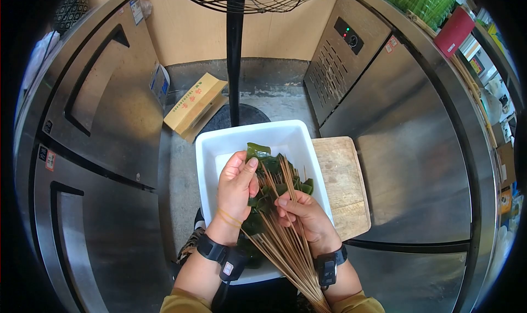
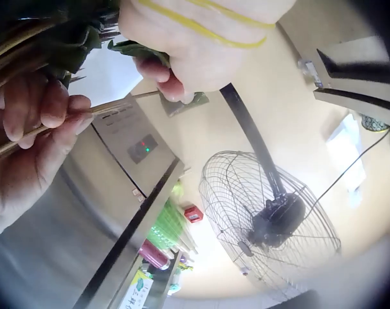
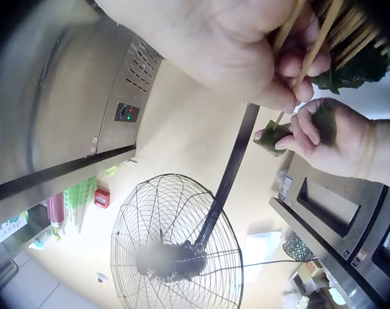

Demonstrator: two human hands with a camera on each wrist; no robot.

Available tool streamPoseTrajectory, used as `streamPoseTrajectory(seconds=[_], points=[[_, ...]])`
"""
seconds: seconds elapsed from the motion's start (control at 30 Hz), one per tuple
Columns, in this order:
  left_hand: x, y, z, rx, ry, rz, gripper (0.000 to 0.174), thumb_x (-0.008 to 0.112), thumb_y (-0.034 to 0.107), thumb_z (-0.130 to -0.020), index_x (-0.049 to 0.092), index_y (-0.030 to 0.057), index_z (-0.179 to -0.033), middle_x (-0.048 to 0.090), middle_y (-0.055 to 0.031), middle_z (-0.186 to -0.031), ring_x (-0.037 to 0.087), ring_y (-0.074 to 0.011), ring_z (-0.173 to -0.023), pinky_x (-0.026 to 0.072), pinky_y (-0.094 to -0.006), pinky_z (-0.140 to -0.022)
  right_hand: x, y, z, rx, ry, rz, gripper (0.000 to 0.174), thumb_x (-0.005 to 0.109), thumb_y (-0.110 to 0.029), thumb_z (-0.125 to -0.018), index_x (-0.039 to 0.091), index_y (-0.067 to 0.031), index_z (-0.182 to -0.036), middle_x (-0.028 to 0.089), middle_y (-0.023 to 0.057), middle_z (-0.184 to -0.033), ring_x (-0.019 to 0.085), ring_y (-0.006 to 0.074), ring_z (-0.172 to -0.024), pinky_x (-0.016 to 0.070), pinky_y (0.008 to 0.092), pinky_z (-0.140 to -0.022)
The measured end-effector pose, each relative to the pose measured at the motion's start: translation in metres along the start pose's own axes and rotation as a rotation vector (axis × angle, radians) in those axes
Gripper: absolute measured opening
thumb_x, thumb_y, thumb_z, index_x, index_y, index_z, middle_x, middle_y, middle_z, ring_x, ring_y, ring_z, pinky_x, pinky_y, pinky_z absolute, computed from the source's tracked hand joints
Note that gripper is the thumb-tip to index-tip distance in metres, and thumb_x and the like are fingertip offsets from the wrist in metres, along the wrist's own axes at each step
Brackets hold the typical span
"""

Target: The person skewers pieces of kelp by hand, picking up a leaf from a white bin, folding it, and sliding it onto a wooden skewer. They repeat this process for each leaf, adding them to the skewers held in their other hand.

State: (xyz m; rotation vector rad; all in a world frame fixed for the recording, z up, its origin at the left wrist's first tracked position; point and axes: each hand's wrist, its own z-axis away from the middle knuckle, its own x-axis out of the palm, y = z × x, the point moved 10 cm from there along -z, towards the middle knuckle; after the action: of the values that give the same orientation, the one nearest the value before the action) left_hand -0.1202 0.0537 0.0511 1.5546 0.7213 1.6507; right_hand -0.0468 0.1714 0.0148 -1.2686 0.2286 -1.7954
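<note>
In the head view, my left hand (image 1: 233,187) pinches a glossy dark green piece of kelp (image 1: 257,150) over a white tub (image 1: 296,128). My right hand (image 1: 307,217) holds a thin bamboo skewer between thumb and fingers. Seen from the right wrist, the tip of that skewer (image 3: 310,58) meets the kelp held by the left hand (image 3: 349,138). A fanned bundle of bamboo skewers (image 1: 280,247) runs beneath the right hand, over more kelp (image 1: 252,225) in the tub. Part of the held kelp is hidden behind the left fingers.
A wooden board (image 1: 343,187) lies right of the tub. Beyond it stands a fan pole (image 1: 235,60) with a cardboard box (image 1: 195,107) beside its base. Steel cabinets (image 1: 99,203) line the left and another steel unit (image 1: 411,148) lines the right.
</note>
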Motion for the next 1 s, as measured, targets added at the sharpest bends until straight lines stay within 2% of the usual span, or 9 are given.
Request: streamPoseTrajectory(seconds=[0.17, 0.47, 0.5, 0.7, 0.8, 1.0], points=[[0.007, -0.011, 0.009, -0.013, -0.004, -0.119, 0.015, 0.057, 0.015, -0.092, 0.054, 0.0032, -0.1, 0.055, 0.0018, -0.073, 0.039, -0.0019, -0.045, 0.0299, -0.0169, -0.039, -0.002, -0.001, 0.0, -0.009, 0.0, 0.004, 0.006, 0.061, -0.008, -0.087, 0.062, -0.0033, -0.084, 0.056, 0.0009, -0.066, 0.043, 0.0059, -0.052, 0.0378, 0.0214, -0.051], [-0.018, 0.003, 0.004, 0.087, 0.183, -0.121, 0.013, 0.064, 0.014, -0.088, 0.058, 0.0054, -0.094, 0.057, 0.0023, -0.073, 0.038, -0.0009, -0.048, 0.0301, -0.0161, -0.041, 0.002, -0.002, 0.0, -0.016, -0.02, 0.036, 0.005, 0.061, -0.008, -0.087, 0.061, -0.0029, -0.085, 0.056, 0.0014, -0.067, 0.043, 0.0057, -0.052, 0.0387, 0.021, -0.051], [-0.019, 0.006, 0.002, 0.096, 0.173, -0.108, 0.012, 0.064, 0.014, -0.088, 0.056, 0.0066, -0.093, 0.055, 0.003, -0.07, 0.038, -0.0012, -0.047, 0.0293, -0.0164, -0.04, 0.002, -0.002, 0.0, -0.015, -0.019, 0.041, 0.005, 0.061, -0.008, -0.087, 0.061, -0.0029, -0.085, 0.057, 0.0016, -0.067, 0.043, 0.0057, -0.052, 0.0388, 0.0211, -0.051], [-0.018, 0.003, -0.002, 0.038, 0.134, -0.145, 0.011, 0.062, 0.013, -0.089, 0.052, 0.0091, -0.09, 0.052, 0.0032, -0.063, 0.036, -0.0019, -0.043, 0.0271, -0.0174, -0.038, 0.004, -0.001, 0.002, 0.005, -0.003, 0.051, 0.004, 0.062, -0.006, -0.086, 0.061, -0.0035, -0.084, 0.057, 0.0022, -0.068, 0.044, 0.0058, -0.052, 0.0392, 0.0211, -0.052], [-0.019, 0.002, -0.004, 0.024, 0.128, -0.133, 0.009, 0.061, 0.012, -0.089, 0.053, 0.0084, -0.091, 0.053, 0.0025, -0.064, 0.036, -0.0021, -0.042, 0.0269, -0.0174, -0.038, 0.005, -0.001, 0.002, 0.003, -0.006, 0.054, 0.003, 0.062, -0.006, -0.086, 0.061, -0.0035, -0.084, 0.058, 0.0026, -0.069, 0.044, 0.0058, -0.053, 0.039, 0.021, -0.052], [-0.018, -0.009, -0.005, -0.119, 0.087, -0.101, 0.007, 0.057, 0.012, -0.09, 0.057, 0.0067, -0.095, 0.058, 0.0011, -0.066, 0.037, -0.0014, -0.042, 0.0272, -0.0153, -0.039, 0.005, -0.001, 0.002, 0.002, -0.02, 0.047, 0.003, 0.061, -0.006, -0.087, 0.061, -0.0037, -0.084, 0.058, 0.0034, -0.07, 0.044, 0.0056, -0.053, 0.0387, 0.021, -0.052]])
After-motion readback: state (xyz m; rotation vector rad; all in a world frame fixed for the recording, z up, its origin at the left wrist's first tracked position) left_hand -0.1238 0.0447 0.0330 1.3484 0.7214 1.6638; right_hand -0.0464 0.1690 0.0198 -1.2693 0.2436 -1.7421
